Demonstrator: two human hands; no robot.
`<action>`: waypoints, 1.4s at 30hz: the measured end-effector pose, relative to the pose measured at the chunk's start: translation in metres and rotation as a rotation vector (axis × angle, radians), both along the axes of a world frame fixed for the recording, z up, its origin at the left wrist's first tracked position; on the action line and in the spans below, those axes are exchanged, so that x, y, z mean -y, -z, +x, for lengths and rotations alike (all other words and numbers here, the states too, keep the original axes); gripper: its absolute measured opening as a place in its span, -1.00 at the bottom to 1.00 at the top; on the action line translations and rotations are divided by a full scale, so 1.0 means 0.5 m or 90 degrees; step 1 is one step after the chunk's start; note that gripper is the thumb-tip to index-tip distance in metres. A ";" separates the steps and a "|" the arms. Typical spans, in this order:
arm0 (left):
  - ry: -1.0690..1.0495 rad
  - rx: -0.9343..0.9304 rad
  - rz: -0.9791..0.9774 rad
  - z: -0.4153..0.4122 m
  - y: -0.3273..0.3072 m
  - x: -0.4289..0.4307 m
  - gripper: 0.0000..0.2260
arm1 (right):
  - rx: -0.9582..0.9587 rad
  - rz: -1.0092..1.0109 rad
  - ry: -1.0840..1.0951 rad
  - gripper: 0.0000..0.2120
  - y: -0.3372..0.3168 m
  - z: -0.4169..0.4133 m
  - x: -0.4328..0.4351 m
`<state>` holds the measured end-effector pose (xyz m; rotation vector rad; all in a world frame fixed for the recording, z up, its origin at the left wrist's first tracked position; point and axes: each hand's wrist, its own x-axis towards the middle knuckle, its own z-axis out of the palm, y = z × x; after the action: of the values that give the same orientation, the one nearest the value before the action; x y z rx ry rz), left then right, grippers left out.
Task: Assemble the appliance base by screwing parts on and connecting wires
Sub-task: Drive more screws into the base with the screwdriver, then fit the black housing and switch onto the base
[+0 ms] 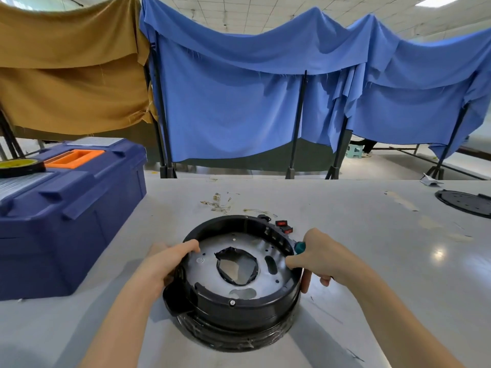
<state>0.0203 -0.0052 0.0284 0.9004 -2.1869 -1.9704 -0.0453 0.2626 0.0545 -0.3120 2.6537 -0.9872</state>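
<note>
Base sits near-centre on the counter, open side up, flat. It's round, so no real long axis; centre axis is vertical. A lug sticks out near-left, and the red switches are at the far-right rim.

One screw is in at the near rim. The plate is seated inside, but several of its holes look empty, so prob. more screws are still to go.

Left hand grips the left rim, fingers curled over onto the plate. Right hand is on the right rim w/ thumb on top and fingers curled round a screwdriver. Only the teal handle shows; shaft hidden.

Beyond the base, wires lie loose, apart from it, so wiring looks not yet done. Can't tell if the switches are fixed in.

Toolbox is at left. A black disc lies far right, well apart, poss. a cover still to fit.
</note>
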 end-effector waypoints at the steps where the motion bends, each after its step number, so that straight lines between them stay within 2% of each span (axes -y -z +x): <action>1: 0.012 0.003 -0.032 -0.002 0.002 0.000 -0.87 | 0.003 0.007 -0.007 -0.62 0.001 0.002 0.001; 6: 0.081 0.018 -0.201 -0.020 0.001 0.017 -0.83 | 0.014 0.014 -0.023 -0.61 -0.006 0.002 0.003; 11: 0.104 0.031 -0.248 -0.031 0.003 0.021 -0.77 | 0.081 -0.014 -0.059 -0.54 -0.012 0.001 -0.005; 15: 0.129 0.037 -0.275 -0.031 -0.002 0.026 -0.79 | 0.051 -0.138 0.113 -0.38 -0.018 -0.048 -0.043; 17: 0.137 0.033 -0.287 -0.032 -0.001 0.025 -0.76 | 0.054 -0.186 0.194 -0.48 -0.014 -0.080 -0.063; 20: 0.148 0.027 -0.289 -0.037 -0.001 0.023 -0.78 | 0.068 -0.237 0.247 -0.78 0.002 -0.119 -0.082; 23: 0.168 0.023 -0.285 -0.043 -0.003 0.025 -0.81 | 0.014 -0.196 0.281 -0.95 0.037 -0.151 -0.088; 28: 0.204 0.029 -0.292 -0.052 -0.007 0.025 -0.76 | -0.073 -0.101 0.342 -0.78 0.104 -0.179 -0.071; 32: 0.200 0.022 -0.295 -0.062 -0.006 0.022 -0.72 | -0.118 -0.037 0.341 -0.93 0.118 -0.180 -0.044; 38: 0.211 0.029 -0.306 -0.070 -0.007 0.027 -0.75 | -0.130 0.001 0.324 -0.79 0.118 -0.185 -0.041; 42: 0.223 0.039 -0.337 -0.079 -0.014 0.028 -0.68 | -0.146 0.031 0.311 -0.75 0.108 -0.192 -0.036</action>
<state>-0.0191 -0.0193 0.0353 0.5300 -2.8489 -1.3400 -0.1412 0.2805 0.0006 0.2676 3.0351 -1.0694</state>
